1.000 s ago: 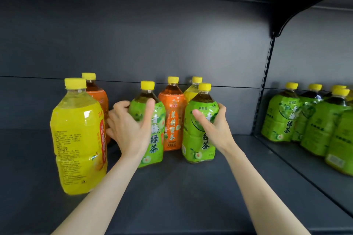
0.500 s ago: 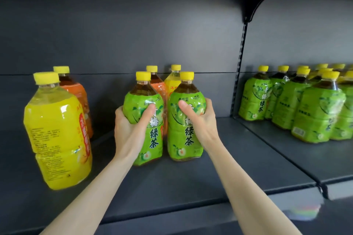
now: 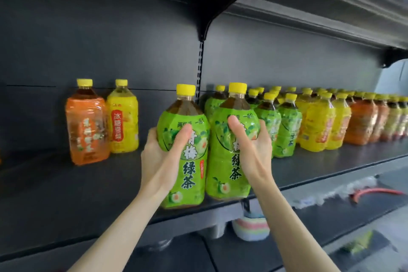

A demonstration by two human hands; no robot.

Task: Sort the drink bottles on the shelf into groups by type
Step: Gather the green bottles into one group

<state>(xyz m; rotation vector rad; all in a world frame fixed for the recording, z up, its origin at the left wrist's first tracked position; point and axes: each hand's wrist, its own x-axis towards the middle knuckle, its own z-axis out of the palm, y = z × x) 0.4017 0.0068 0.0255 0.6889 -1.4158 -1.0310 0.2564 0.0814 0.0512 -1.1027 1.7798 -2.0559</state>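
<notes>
My left hand [image 3: 162,159] grips a green tea bottle [image 3: 187,174] with a yellow cap, held off the shelf near its front edge. My right hand [image 3: 254,152] grips a second green tea bottle [image 3: 223,170] right beside it, the two bottles nearly touching. Behind them on the right section stand more green tea bottles [image 3: 287,130], then yellow drink bottles [image 3: 318,126] and orange tea bottles [image 3: 362,123]. On the left section stand one orange tea bottle [image 3: 87,128] and one yellow drink bottle [image 3: 123,121].
The dark shelf board [image 3: 66,194] runs across the view, with an upright slotted post [image 3: 200,66] between its two sections and a shelf above [image 3: 309,6]. Below the front edge sit a striped bowl [image 3: 251,227] and a red tool [image 3: 375,193].
Both hands have lifted the two green bottles off the left section and carried them right, toward the green group. The view has swung right; the big yellow bottle at left has left the frame.
</notes>
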